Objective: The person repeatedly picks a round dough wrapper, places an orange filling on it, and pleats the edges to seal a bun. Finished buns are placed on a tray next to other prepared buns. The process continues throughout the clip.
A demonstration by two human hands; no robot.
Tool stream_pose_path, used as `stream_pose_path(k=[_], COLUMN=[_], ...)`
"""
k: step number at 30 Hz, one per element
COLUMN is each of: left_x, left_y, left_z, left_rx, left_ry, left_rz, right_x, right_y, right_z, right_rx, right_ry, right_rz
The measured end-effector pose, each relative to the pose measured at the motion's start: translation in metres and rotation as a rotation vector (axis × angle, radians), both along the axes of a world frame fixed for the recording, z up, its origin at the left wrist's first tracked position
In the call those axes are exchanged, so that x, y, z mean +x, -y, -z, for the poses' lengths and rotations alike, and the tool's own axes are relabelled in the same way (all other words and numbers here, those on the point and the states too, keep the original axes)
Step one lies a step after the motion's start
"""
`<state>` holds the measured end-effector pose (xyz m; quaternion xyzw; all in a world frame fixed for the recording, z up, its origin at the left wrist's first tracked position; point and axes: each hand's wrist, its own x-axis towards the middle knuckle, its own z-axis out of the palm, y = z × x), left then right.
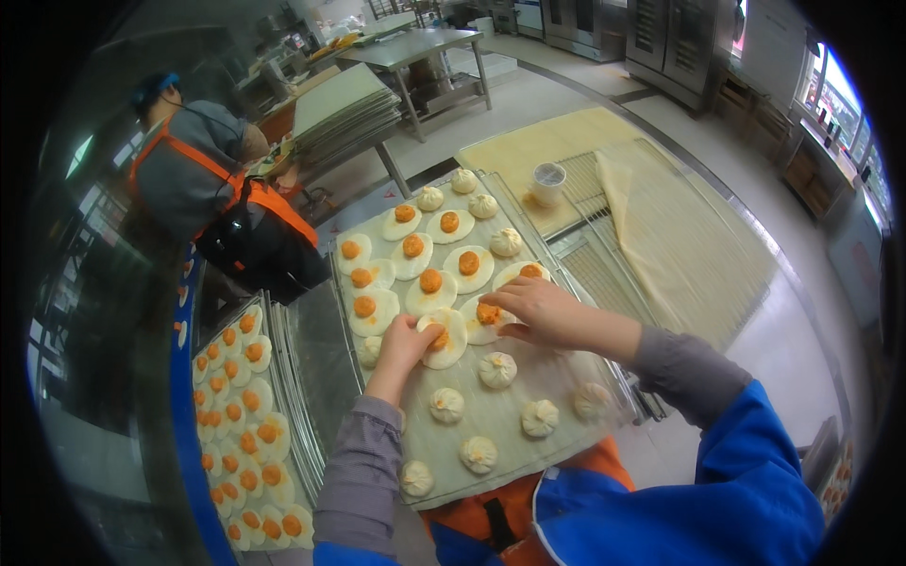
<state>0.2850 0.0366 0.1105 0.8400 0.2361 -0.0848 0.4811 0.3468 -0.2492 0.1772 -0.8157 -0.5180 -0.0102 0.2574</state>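
Observation:
A tray [510, 404] lined with pale sheet holds flat dough wrappers with orange filling and gathered, pleated buns. My left hand [396, 357] is closed at the left edge of one filled dough wrapper [451, 353], its thumb by the filling. Over the neighbouring filled wrapper [474, 332] reaches my right hand [545, 313], thumb and forefinger apart, fingertips at the orange filling. A pleated bun [497, 370] sits just below both hands, with several more nearer me. Farther back lie more open wrappers, such as one with filling [431, 294], and pleated buns [507, 242] along the right edge.
On the left, another tray [247, 396] carries many filled wrappers beside a blue-edged belt [184, 415]. A white cup [547, 183] and wire racks [590, 250] partly under a cloth [679, 236] stand right. A co-worker [222, 179] stands far left near stacked trays [344, 104].

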Motion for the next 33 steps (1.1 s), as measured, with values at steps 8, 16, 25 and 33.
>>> stream_pose_path(k=[8,16,25,33], left_x=[-0.048,-0.097,-0.297,-0.347], left_y=[0.039,0.023,0.125,0.133], left_z=[-0.004,-0.083,-0.064,-0.066], left_rx=[0.329,-0.732,-1.58,-1.584], left_ry=[0.415,0.496,-0.009,0.223], left_rz=[0.153,0.028,-0.482,-0.446], right_x=[0.026,-0.023,-0.226,-0.269], right_y=[-0.088,-0.052,0.016,0.024], right_z=[0.037,-0.056,-0.003,0.01], right_rx=[-0.096,0.153,0.301,0.346], right_ry=[0.068,-0.809,-1.846,-1.606], right_rz=[-0.131,0.047,0.214,0.065])
